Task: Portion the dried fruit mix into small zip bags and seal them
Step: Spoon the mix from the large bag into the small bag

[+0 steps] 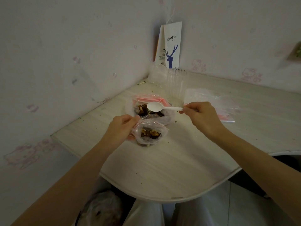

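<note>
Forearms (pixel 78 176) in over the table (pixel 162 168) edge, bag in one hand, spoon in the other

left hand (pixel 121 128) pinches the rim of a small zip bag (pixel 149 133), mouth open, some dried fruit mix (pixel 150 133) inside; right hand (pixel 201 115) grips the handle of a white plastic spoon (pixel 156 107), bowl empty, above the bigger bag of mix (pixel 166 119) just behind; spare zip bags (pixel 211 101) lie off right

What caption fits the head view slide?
Left hand holds small zip bag open; right hand holds empty spoon over source bag.
</note>
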